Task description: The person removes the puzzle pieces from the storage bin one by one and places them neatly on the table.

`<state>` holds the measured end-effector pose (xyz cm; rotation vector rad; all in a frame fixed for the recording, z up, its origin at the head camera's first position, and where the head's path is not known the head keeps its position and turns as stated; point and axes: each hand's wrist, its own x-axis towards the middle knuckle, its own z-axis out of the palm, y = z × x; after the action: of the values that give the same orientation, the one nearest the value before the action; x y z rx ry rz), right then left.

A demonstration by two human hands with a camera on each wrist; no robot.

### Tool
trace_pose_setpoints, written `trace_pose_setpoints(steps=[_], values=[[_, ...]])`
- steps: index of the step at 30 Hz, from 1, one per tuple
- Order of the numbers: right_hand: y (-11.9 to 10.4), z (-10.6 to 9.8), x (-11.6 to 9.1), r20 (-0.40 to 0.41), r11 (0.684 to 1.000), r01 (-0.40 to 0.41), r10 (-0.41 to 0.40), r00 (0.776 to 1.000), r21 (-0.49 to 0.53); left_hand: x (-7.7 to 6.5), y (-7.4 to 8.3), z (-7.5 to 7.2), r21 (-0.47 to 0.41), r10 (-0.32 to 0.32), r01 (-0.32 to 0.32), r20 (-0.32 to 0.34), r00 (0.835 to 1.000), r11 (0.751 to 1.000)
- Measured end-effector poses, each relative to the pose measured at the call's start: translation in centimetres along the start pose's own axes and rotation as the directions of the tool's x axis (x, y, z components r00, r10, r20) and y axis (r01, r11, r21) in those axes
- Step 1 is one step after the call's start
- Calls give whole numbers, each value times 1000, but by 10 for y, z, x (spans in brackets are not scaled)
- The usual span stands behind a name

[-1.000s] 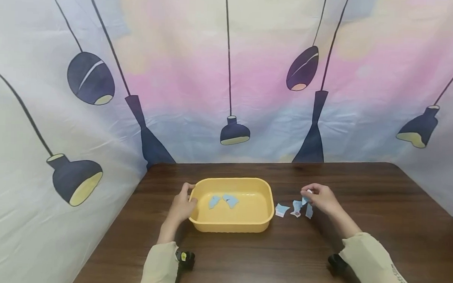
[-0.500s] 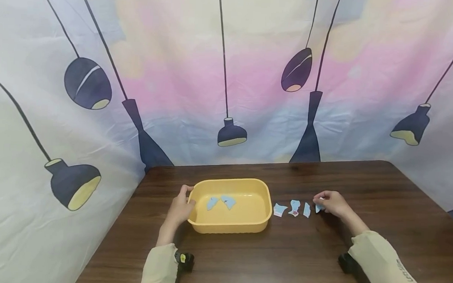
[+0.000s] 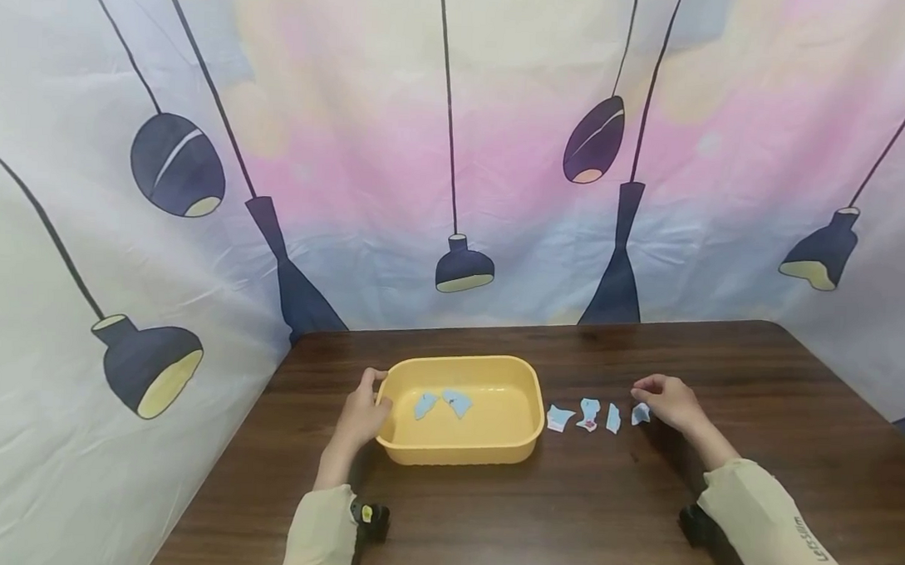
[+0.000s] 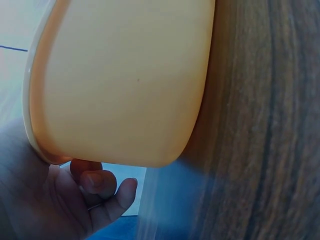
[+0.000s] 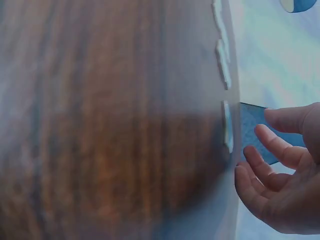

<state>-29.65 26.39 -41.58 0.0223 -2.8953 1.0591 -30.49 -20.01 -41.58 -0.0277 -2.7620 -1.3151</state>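
A yellow rectangular basin [image 3: 457, 456] stands on the table, two light blue jagged pieces [image 3: 458, 402] lying inside. My left hand [image 3: 361, 411] grips its left rim, thumb on the near side; in the left wrist view some fingers curl loosely beyond the wall [image 4: 125, 85]. To the basin's right, several flat light blue pieces form a row: one with a white edge [image 3: 558, 418], one with a reddish mark [image 3: 588, 413], a narrow one [image 3: 613, 419] and a small one [image 3: 641, 414]. My right hand [image 3: 674, 402] hovers beside the small piece, fingers apart and holding nothing in the right wrist view.
The dark wooden table [image 3: 534, 526] reaches back to a hanging cloth [image 3: 381, 188] printed with lamps. Black wrist devices [image 3: 370, 521] sit under both sleeves.
My right hand has carried the small light blue piece to the right, set it at the end of the row and let go. The left hand has stayed on the basin's rim.
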Motion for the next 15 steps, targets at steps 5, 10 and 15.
trace_pose_setpoints(steps=[5, 10, 15], values=[[-17, 2, 2, 1, 998, 44, -44, 999, 44, 0, 2, -3, 10, 4, -4, -2, 1000, 1000], [-47, 14, 7, 16, 987, 84, -87, 996, 137, 1, 2, -3, 23, 4, -4, -5, 1000, 1000], [-86, 34, 11, 62, 958, 92, -113, 992, 271, 0, 1, -2, 22, 8, -8, -5, 1000, 1000]])
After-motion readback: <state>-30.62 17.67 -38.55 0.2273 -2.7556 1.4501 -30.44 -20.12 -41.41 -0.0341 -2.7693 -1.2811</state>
